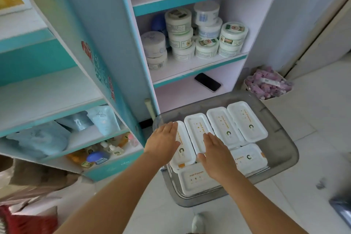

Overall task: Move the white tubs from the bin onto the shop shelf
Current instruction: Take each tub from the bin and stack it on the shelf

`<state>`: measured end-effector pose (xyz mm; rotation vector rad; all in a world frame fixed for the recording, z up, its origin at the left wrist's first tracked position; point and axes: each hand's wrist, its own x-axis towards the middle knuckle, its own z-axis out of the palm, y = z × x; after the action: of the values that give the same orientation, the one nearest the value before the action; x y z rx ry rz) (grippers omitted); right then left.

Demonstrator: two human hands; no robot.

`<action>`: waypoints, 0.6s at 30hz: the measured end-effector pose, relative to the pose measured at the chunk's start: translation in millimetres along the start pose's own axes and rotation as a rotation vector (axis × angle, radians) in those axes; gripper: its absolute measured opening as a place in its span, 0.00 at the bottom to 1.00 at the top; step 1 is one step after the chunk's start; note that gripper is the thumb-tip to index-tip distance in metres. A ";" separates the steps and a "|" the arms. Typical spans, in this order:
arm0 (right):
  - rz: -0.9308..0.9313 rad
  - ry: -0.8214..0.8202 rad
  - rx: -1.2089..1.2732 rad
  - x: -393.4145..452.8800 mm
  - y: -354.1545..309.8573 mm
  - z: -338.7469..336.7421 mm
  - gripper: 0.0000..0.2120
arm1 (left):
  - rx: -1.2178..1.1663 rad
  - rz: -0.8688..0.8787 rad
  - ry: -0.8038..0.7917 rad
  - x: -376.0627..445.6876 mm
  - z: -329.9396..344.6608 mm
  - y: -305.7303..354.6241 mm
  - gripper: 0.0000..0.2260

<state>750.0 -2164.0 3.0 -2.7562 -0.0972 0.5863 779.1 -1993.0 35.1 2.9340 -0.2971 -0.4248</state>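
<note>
Both hands reach down over a grey translucent bin (281, 159) on the pale tiled floor, and neither grasps anything: the left hand (163, 142) is flat with fingers straight and together, lying over the left edge of the leftmost white tub (183, 155), while the right hand (216, 156) is likewise flat and released, fingers straight, over the near end of the second tub (197, 129). Whether the palms actually touch the lids cannot be told. Six rectangular white tubs show in the bin — four side by side in the far row, two more nearer the person, the near-left one (193, 178) partly under the right hand. Each lid carries a green "C" mark and a line of small yellow writing too fine to read. Just behind the bin stands the shop shelf (190, 66), white boards with teal edges. Its middle board holds stacked round jars (179, 24) with white lids and green or blue labels, their print illegible; the board below holds a black phone (207, 82) lying flat. To the right of the shelf a small basket (267, 83) is heaped with purple tubes. On the left unit, a pale blue tube (104, 119) bears a word that cannot be read with certainty.
</note>
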 end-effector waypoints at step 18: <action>0.572 0.167 0.528 60.2 23.6 89.6 0.31 | 0.019 0.087 -0.271 145.6 91.9 -6.2 0.28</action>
<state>768.6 -2152.0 -105.2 -2.2741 0.7882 0.4265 889.9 -2030.8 -91.3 2.8661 -0.4628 -0.8117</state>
